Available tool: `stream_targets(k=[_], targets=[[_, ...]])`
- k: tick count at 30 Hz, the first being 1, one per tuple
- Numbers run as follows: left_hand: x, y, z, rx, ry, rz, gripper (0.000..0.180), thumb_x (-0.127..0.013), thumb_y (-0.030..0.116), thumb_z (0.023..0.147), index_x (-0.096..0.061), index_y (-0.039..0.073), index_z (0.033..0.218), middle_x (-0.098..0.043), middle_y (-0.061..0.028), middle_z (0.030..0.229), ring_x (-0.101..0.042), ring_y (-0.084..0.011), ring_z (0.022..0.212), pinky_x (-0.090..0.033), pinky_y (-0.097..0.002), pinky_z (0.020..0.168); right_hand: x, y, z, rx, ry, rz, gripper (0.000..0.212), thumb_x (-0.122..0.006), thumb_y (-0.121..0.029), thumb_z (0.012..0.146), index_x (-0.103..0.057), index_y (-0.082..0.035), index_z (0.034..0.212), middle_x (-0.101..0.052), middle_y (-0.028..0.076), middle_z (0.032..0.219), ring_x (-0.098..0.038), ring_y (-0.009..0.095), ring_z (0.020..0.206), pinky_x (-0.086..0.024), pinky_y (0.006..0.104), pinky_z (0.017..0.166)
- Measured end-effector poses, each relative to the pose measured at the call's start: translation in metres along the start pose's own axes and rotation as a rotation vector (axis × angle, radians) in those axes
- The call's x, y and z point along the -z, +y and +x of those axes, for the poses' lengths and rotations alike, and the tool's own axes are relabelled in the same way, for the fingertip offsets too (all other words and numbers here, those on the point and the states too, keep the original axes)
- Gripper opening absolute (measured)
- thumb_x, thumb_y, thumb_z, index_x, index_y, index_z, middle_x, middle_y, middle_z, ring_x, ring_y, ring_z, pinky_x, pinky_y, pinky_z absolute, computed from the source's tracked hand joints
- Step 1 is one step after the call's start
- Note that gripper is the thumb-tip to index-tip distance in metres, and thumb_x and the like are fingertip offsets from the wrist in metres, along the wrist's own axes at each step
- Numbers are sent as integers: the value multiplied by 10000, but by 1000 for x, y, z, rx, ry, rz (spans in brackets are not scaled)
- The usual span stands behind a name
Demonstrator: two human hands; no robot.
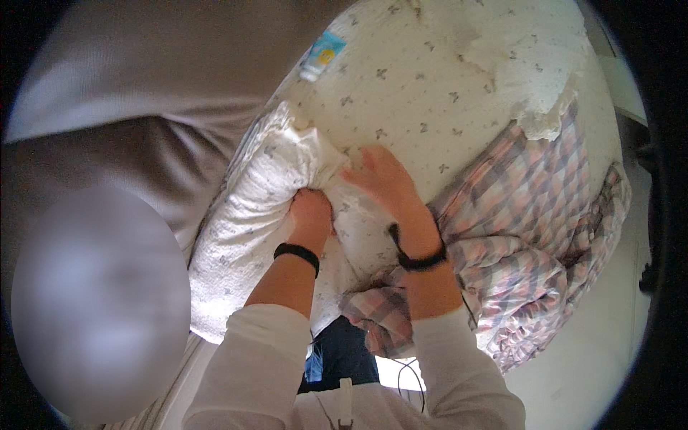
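Note:
A white cloth bundle with small printed motifs (244,215) lies puffed and wrinkled along the left side of the bed; whether it is a pillow or a rolled quilt, I cannot tell. My left hand (313,210) is closed in a fist, its fingers sunk in the bundle's fabric at the right side. Just right of its gathered upper end is my right hand (382,177), over the matching printed sheet (401,100). Its fingers are stretched out, slightly blurred, and nothing shows in them. Each wrist wears a black band.
A pink, grey and white checked cloth (516,193) lies crumpled on the right, partly under my right forearm. A blue and white tube (322,55) rests near the far left edge. Brown fabric (143,79) borders the bed at left. A blurred grey oval covers the lower left.

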State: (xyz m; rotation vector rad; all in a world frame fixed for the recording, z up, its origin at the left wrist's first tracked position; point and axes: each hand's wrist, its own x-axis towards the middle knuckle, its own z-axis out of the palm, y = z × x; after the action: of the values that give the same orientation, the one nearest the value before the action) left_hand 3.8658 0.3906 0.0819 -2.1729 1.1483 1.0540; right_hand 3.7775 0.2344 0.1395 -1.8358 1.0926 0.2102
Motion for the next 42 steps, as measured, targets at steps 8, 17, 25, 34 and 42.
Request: stream_targets(k=[8,17,25,34,42], targets=[[6,0,-17,-28,89,-2,861,-880,399,549,-533,-50,1197,-554,-176,1228,-569,-301,1128,-483,-342,948,-25,82,-85,-212,-161,-97,804,-738,-477,741,-490,74,1273,-573,273,1220,-564,365,1145,-434,396,954],[-45,-40,-176,-394,926,-938,435,-808,102,690,-550,35,1034,-521,-128,1012,-516,-293,952,-445,-380,840,-2,41,-108,167,137,-127,732,-677,-439,823,-472,68,1309,-560,269,1249,-552,369,1156,-426,399,983],[-146,-94,-203,195,398,-742,690,-922,282,516,-492,39,998,-499,-135,1011,-507,-303,981,-431,-410,878,-13,20,-12,471,470,-88,689,-751,-311,812,-450,22,1334,-575,182,1214,-569,275,1122,-488,361,889],[-157,-105,-153,222,156,-555,890,-899,423,520,-458,-57,1126,-505,-227,1145,-514,-368,1116,-457,-405,948,-37,-56,212,171,239,-1054,569,-778,-388,775,-609,-18,1173,-648,173,1118,-626,336,1018,-520,407,826],[-140,-107,-150,267,95,-644,876,-892,443,539,-483,-86,1105,-514,-228,1161,-527,-356,1129,-470,-410,953,-26,-77,137,-230,316,1003,380,-570,-318,960,-504,-117,1276,-660,78,984,-621,173,715,-482,336,541]])
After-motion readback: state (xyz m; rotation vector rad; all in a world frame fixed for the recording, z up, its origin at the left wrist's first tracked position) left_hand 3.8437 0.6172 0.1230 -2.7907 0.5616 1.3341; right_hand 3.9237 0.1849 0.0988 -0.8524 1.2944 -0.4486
